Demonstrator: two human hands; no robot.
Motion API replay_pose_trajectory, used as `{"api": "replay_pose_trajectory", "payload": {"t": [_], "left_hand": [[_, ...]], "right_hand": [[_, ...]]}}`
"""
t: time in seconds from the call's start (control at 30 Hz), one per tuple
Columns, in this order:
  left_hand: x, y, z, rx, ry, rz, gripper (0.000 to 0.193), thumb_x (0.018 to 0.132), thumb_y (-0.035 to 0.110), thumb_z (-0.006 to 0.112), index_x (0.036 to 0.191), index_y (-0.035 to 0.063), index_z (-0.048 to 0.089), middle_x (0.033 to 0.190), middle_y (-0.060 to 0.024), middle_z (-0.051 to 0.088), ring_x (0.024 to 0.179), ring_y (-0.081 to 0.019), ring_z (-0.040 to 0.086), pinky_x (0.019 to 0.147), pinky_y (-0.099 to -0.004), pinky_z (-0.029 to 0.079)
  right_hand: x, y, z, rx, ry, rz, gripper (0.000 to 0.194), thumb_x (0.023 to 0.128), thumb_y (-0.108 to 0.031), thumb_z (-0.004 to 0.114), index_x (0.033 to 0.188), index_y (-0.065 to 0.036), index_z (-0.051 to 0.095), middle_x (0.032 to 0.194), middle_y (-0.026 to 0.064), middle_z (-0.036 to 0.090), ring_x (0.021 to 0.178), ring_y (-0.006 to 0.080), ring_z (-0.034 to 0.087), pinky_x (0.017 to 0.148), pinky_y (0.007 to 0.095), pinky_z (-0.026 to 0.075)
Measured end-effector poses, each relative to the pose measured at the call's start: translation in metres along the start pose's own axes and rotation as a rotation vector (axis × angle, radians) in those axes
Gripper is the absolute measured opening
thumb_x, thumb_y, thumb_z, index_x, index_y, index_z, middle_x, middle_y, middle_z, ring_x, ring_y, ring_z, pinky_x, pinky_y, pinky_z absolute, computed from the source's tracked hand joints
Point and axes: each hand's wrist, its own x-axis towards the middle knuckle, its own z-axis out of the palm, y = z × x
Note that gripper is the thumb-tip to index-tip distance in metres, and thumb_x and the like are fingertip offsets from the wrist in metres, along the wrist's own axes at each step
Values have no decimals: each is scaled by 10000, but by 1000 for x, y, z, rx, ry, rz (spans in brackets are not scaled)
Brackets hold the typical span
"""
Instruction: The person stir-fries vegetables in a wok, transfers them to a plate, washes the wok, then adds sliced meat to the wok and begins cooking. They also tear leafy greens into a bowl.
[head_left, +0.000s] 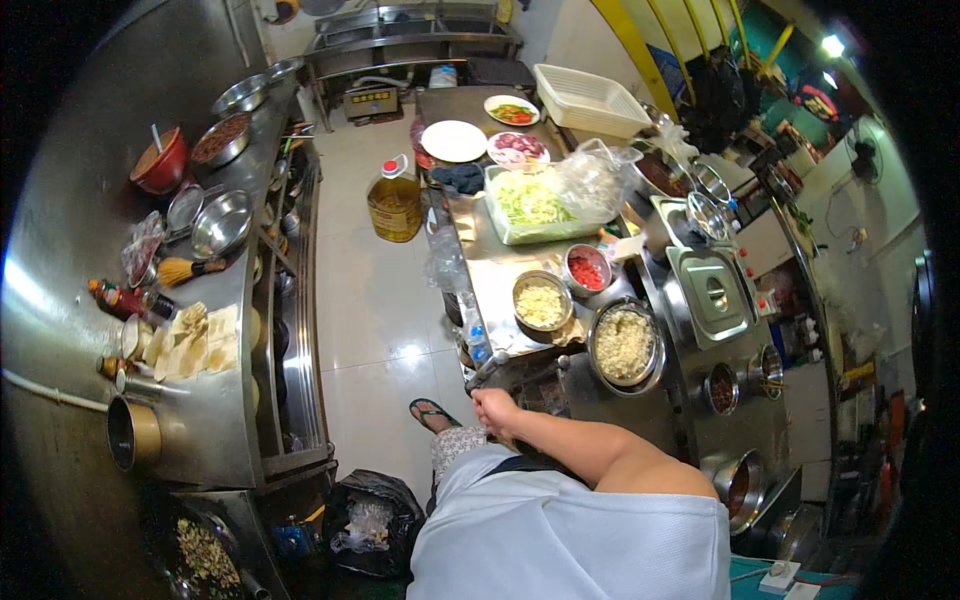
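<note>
My right hand (495, 411) is curled at the near corner of the steel worktable (495, 281), beside the end of a grey bar-like piece (491, 369). Whether the fingers grip that piece is hidden. My left hand is out of view. Nearby on the table stand a bowl of pale chopped food (540, 306), a metal bowl of chopped red pieces (587, 270) and a larger bowl of pale minced food (624, 345). Farther back is a clear plastic tub of shredded green vegetable (532, 202), partly covered by a plastic bag (600, 176).
An oil jug (395, 202) stands on the tiled floor. A black-lined bin (375, 525) sits left of my legs. The left steel counter (202, 420) carries bowls, bottles and a pot (133, 431). A pan of mixed food (206, 559) lies lower left. Lidded steel containers (712, 296) stand right.
</note>
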Motion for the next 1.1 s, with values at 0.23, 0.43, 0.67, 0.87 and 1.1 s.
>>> {"api": "replay_pose_trajectory", "payload": {"t": [0.23,0.43,0.67,0.87,1.1], "left_hand": [[20,-4,27,-172,144,43,386,920,180,732,1277,82,620,783,-193,669,446,-267,540,384,-417,488],[40,84,23,-188,-234,-272,197,919,109,680,1107,57,653,711,-90,613,475,-214,516,412,-337,432],[72,192,15,-238,-238,-391,246,997,99,579,1241,92,549,774,-65,584,501,-159,500,404,-301,397],[90,219,13,-530,19,-434,503,1010,220,617,1477,105,467,950,-46,655,648,-123,557,533,-259,485],[66,232,12,-379,91,-647,496,1025,176,595,1493,106,447,738,-38,613,487,-131,490,382,-303,370]], "right_hand": [[61,-103,-29,354,63,-169,173,988,-236,580,871,-128,511,709,-20,456,490,85,360,420,265,278],[175,-297,-8,284,-116,-361,137,990,-258,581,997,-122,564,824,17,549,530,121,457,453,317,407],[425,-519,7,810,-375,-245,298,982,-289,572,942,3,617,820,132,655,690,248,614,634,367,560],[623,-584,-42,1177,-500,-368,440,1025,-344,306,1076,-34,614,995,147,640,978,293,582,865,423,499],[603,-552,-67,553,11,-657,135,938,-150,427,867,-94,527,729,61,533,591,187,441,543,317,357]]}}
